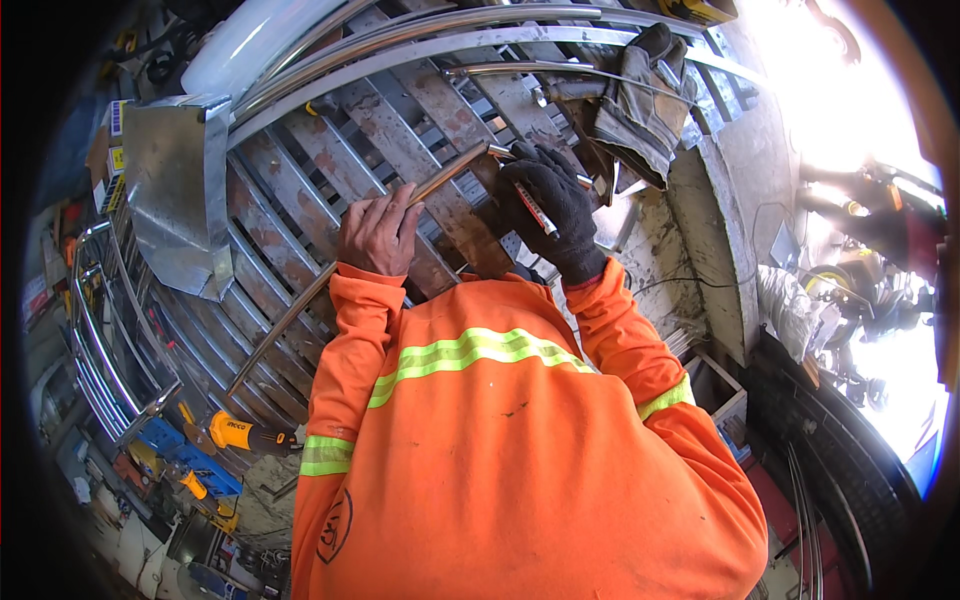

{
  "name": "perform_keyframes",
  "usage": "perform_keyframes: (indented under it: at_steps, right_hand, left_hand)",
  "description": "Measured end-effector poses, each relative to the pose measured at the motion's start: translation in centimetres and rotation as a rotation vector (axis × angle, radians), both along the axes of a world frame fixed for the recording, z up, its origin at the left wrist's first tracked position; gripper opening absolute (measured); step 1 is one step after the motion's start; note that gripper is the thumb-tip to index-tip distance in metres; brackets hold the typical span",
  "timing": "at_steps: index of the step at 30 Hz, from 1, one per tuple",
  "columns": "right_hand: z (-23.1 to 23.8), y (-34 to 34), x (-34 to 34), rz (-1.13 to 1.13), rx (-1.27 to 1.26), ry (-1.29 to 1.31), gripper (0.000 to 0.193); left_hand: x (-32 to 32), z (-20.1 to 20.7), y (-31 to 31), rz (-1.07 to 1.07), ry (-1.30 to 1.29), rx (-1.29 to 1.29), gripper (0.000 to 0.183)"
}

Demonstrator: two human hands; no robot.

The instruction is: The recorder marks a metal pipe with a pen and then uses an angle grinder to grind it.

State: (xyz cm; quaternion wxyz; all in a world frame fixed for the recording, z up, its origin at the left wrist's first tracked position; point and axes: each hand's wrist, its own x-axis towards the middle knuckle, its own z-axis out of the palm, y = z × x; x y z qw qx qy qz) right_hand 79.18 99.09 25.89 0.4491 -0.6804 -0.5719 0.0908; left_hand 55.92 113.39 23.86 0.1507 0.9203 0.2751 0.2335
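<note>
A long, slim metal tube slants over the slatted steel bench, from the lower left up to its far end near my right hand. My bare left hand is closed on its middle stretch, fingers folded over it. My right hand, in a black knit glove, is curled just beyond the tube's upper end. It grips a slim red-and-white stick that looks like a marker; its tip is hidden by the glove. A bright metal end pokes out by the gloved fingers, and I cannot tell what it belongs to.
A bent sheet-metal piece lies on the bench at left. Curved tubes run along the far edge. Worn work gloves rest at the far right. A yellow power tool sits at lower left, and a concrete ledge borders the right.
</note>
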Motion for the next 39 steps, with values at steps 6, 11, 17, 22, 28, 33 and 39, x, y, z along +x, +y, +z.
perform_keyframes:
  at_steps: [6, 11, 17, 22, 28, 33, 39]
  right_hand:
    - [0.1, 0.0, -0.1, -0.002, -0.016, 0.008, 0.04]
    - [0.3, 0.0, 0.0, 0.015, -0.032, 0.041, 0.035]
    - [0.2, 0.1, -0.6, -0.095, 0.05, 0.051, 0.042]
    - [1.4, 0.0, 0.3, -0.132, 0.004, -0.188, 0.042]
    - [1.4, -0.4, 0.8, -0.124, -0.162, -0.271, 0.046]
    - [4.1, -1.2, -1.1, -0.128, -0.086, -0.092, 0.037]
    - [7.1, -1.1, -4.0, -0.208, 0.028, -0.008, 0.035]
  left_hand:
    - [0.0, 0.0, -0.1, 0.007, -0.001, -0.003, 0.032]
    - [0.0, -0.1, 0.0, 0.012, -0.003, -0.009, 0.032]
    - [0.0, -0.3, 0.1, 0.005, -0.011, 0.003, 0.033]
    - [0.0, 0.0, 0.2, -0.011, -0.024, 0.003, 0.032]
    - [0.5, 0.1, 2.5, 0.055, -0.014, 0.051, 0.029]
    - [0.2, -0.4, 3.5, 0.12, 0.046, -0.044, 0.041]
    - [1.7, 2.0, 0.7, 0.114, -0.042, -0.002, 0.055]
